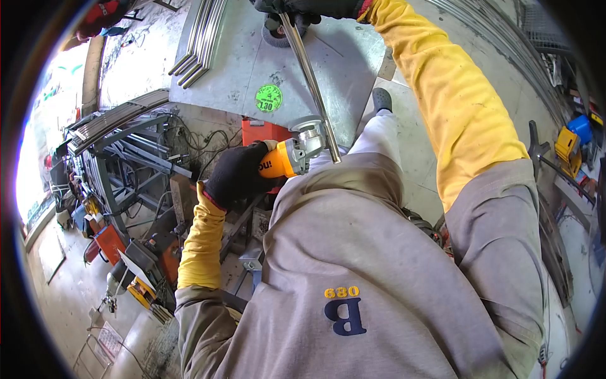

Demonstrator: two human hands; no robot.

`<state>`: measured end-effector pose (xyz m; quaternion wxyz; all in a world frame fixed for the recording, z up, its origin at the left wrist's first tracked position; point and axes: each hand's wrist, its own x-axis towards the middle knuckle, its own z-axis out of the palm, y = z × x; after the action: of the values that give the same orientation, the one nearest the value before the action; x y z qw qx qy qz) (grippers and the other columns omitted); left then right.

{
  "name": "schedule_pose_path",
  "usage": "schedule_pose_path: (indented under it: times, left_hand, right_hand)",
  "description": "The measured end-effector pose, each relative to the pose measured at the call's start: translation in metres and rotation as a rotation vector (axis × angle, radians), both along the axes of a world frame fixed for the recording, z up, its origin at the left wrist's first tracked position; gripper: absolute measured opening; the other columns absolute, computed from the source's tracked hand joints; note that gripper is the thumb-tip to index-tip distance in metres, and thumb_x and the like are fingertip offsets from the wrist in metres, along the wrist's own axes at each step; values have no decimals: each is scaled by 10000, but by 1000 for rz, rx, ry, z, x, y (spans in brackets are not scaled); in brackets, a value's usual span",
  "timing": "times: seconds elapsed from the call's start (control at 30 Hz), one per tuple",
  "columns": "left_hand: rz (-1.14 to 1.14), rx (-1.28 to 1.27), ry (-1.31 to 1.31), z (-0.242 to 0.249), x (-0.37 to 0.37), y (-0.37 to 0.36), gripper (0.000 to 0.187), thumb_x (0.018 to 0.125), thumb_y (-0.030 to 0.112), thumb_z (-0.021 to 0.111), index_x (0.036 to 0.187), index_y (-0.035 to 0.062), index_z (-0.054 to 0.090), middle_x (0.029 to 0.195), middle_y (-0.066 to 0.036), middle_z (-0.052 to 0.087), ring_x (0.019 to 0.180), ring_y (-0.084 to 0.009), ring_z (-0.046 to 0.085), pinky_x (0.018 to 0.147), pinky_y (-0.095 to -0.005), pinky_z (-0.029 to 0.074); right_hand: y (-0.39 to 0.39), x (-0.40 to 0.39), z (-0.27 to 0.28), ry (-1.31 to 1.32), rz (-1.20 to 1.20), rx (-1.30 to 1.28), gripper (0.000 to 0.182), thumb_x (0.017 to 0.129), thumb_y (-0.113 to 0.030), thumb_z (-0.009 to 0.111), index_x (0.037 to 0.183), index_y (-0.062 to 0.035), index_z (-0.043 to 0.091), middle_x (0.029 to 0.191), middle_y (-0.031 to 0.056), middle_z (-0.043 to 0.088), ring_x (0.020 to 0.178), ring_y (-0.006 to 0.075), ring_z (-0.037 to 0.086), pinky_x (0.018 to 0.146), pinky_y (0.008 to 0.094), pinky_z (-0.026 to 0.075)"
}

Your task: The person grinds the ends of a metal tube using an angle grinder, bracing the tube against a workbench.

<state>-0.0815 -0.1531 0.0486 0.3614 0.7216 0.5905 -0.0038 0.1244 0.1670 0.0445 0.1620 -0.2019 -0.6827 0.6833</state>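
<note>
My left hand, in a black glove, is wrapped round the body of an orange angle grinder. The grinder's metal head and disc guard are right beside the near end of a shiny metal tube, overlapping its edge in this view. At the top of the view, my right hand, gloved in black too, is closed round the tube's far part. Its fingers are partly cut off by the frame edge. The tube slants across a grey metal table, its near end sticking out past the edge.
Several bent metal tubes lie on the table, near a round green sticker. A dark round disc sits by my right hand. Left stand a metal rack, cables and an orange-red box. Long metal bars lie to the right.
</note>
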Motion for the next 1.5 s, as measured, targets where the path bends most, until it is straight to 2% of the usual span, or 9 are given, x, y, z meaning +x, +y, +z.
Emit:
schedule_pose_path:
  times: [0.13, 0.3, 0.53, 0.73, 0.97, 1.03, 1.27, 1.33, 1.5]
  left_hand:
    - [-4, -20, 46, 9, 8, 4, 667, 801, 479, 969, 1294, 89, 745, 933, -178, 789, 883, -436, 785, 761, -481, 618]
    - [-78, 13, 70, 28, 28, 13, 601, 839, 392, 891, 1315, 67, 720, 932, -183, 785, 856, -429, 776, 758, -510, 611]
    - [-100, 65, 77, 14, 41, 14, 562, 831, 331, 845, 1308, 64, 712, 967, -186, 782, 891, -424, 768, 782, -523, 609]
    - [-67, 88, -11, -3, 20, 7, 583, 822, 449, 910, 1227, 70, 728, 894, -190, 766, 824, -433, 762, 714, -526, 593]
    - [-22, 87, -22, -9, 11, -1, 587, 775, 469, 959, 1139, 71, 728, 879, -195, 763, 812, -452, 755, 707, -521, 596]
    - [-21, -8, 50, -5, 6, -4, 644, 811, 398, 941, 1344, 96, 741, 999, -175, 795, 910, -412, 788, 785, -478, 625]
    - [185, -48, -59, -4, -5, -29, 660, 812, 410, 958, 1350, 93, 745, 1001, -197, 801, 935, -426, 794, 809, -482, 634]
    - [184, -73, -50, -1, -3, -29, 697, 826, 231, 965, 1456, 68, 716, 997, -175, 823, 796, -311, 830, 720, -402, 625]
    - [178, -46, -34, 6, 9, -27, 662, 820, 241, 971, 1411, 61, 734, 1030, -204, 815, 889, -370, 824, 779, -424, 628]
  right_hand:
    - [0, -9, 3, -22, 80, -24, 102, 1090, -146, 686, 1065, -49, 703, 849, 85, 766, 584, 146, 617, 509, 339, 505]
    - [-17, -18, 29, -165, 6, 59, 134, 1099, -145, 670, 1186, -44, 659, 858, 96, 777, 587, 131, 617, 517, 338, 511]
    - [-22, -26, 35, -162, 49, 229, 150, 1106, -167, 677, 1175, -37, 656, 877, 97, 794, 600, 127, 639, 532, 325, 516]
    - [-10, -6, 22, -95, 20, -47, 137, 1095, -159, 690, 1187, -58, 677, 873, 77, 781, 614, 137, 645, 531, 315, 516]
    - [-2, 2, 12, -47, 38, -3, 87, 1077, -153, 676, 1071, -75, 713, 859, 72, 773, 619, 140, 659, 522, 322, 502]
    - [3, 3, 9, -37, 95, 33, 97, 1072, -158, 666, 1034, -82, 715, 829, 68, 763, 593, 138, 639, 513, 321, 487]
    - [3, 5, 7, -63, 69, 54, 113, 1059, -168, 669, 988, -90, 711, 745, 45, 709, 573, 131, 613, 488, 322, 463]
    - [9, 2, 3, -65, 161, 51, 105, 1047, -188, 698, 1022, -87, 711, 754, 38, 699, 563, 129, 608, 485, 322, 469]
    - [4, 12, 3, -146, -10, 211, 187, 1065, -268, 732, 1086, -83, 709, 782, 47, 720, 555, 126, 613, 480, 320, 487]
